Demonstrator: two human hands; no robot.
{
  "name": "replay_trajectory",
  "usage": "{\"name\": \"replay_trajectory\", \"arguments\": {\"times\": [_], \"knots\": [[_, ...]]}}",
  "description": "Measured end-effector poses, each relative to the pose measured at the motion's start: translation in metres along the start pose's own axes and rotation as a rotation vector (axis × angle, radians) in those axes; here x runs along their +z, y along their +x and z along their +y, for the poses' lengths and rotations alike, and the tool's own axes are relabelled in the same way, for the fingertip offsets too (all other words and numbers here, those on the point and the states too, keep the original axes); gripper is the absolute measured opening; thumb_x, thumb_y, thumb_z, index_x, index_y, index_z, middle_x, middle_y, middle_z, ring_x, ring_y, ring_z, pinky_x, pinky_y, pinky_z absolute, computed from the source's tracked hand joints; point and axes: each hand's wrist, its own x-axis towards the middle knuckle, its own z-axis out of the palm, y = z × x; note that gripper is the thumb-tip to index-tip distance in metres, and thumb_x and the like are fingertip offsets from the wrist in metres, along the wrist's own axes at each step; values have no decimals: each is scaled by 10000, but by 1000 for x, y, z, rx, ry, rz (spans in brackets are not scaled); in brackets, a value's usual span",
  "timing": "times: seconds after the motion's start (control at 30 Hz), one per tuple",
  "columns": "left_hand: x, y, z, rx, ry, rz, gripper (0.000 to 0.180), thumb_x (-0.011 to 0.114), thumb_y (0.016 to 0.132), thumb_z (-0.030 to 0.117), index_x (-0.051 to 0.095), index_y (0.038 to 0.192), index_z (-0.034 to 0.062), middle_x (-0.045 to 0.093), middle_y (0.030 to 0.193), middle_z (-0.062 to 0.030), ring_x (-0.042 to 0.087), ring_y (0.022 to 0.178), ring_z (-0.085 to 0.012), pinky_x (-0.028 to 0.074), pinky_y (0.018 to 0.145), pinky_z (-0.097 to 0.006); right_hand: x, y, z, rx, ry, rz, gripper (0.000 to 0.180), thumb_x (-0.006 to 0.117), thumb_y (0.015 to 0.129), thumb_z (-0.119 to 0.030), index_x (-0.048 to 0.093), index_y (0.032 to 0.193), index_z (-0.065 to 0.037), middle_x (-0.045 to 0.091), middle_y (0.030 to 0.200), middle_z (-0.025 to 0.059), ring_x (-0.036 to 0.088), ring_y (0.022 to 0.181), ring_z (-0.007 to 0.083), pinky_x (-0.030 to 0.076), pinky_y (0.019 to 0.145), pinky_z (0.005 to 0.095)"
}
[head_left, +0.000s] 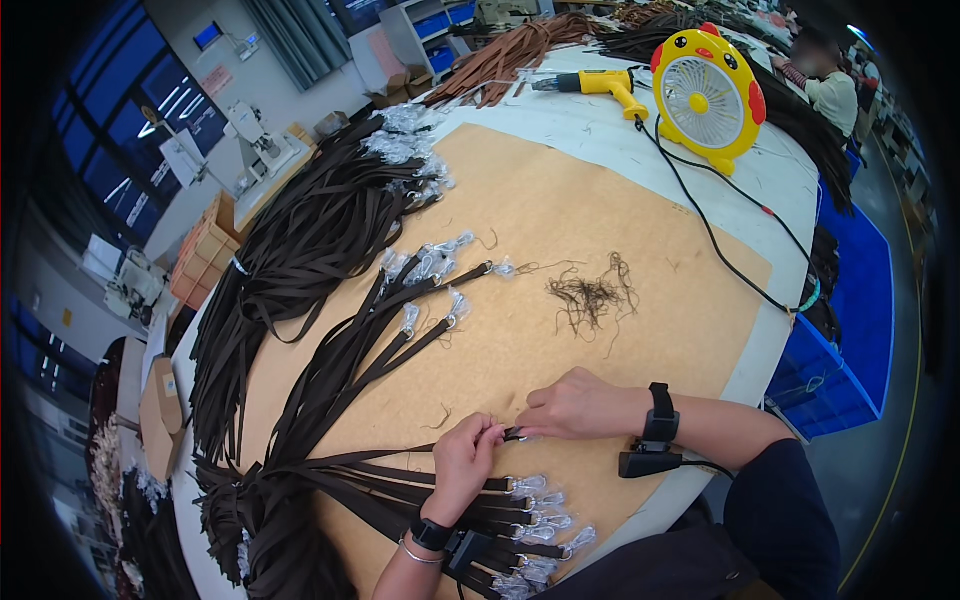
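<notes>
Both of your hands meet near the front edge of the table: your left hand (462, 462) is curled with its fingertips pinched on the end of a dark brown flat strap (400, 452), and your right hand (572, 405), palm down, closes thumb and fingers on the small metal clasp (516, 434) at that same strap's tip, so the two grips sit touching each other with the clasp between them. Holding it that way keeps the strap end steady while the hardware is worked on over the bare tan fibreboard sheet (600, 230) that covers the round white table (800, 180). Just below your left wrist a fan of dark straps with plastic-wrapped clasps (540, 515) lies with the clasp ends all pointing right, close enough to reach without shifting. Another fan of the same straps (420, 290) lies further up the board with its wrapped ends toward the middle, and a large heap of dark straps (300, 230) drapes over the left edge, kept apart from the near ones. A little tangle of loose dark thread trimmings (592, 295) sits well clear of your hands, in the middle of the board. At the far side stand a yellow chick-shaped desk fan (705, 95) facing you and a yellow heat gun (600, 82), their black cord (720, 245) trailing off the right edge.
</notes>
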Motion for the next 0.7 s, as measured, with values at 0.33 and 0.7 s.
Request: {"name": "replay_trajectory", "arguments": {"times": [0.33, 0.7], "knots": [[4, 0, -3, -37, -84, 22, 120, 621, 951, 63, 620, 851, -4, 643, 695, -31, 569, 624, -68, 453, 582, -231, -2, 3, -2, -39, -14, -25, 259, 612, 937, -316, 656, 832, -83, 629, 766, 86, 665, 678, 290, 507, 584, 422], [-2, 0, 0, -132, -201, -44, 134, 589, 977, 59, 588, 854, 7, 624, 715, -6, 520, 610, -39, 420, 560, -204, 8, 1, -1, 32, 28, 5, 249, 606, 943, -343, 670, 894, -108, 644, 776, 74, 671, 706, 296, 518, 621, 417]]}}
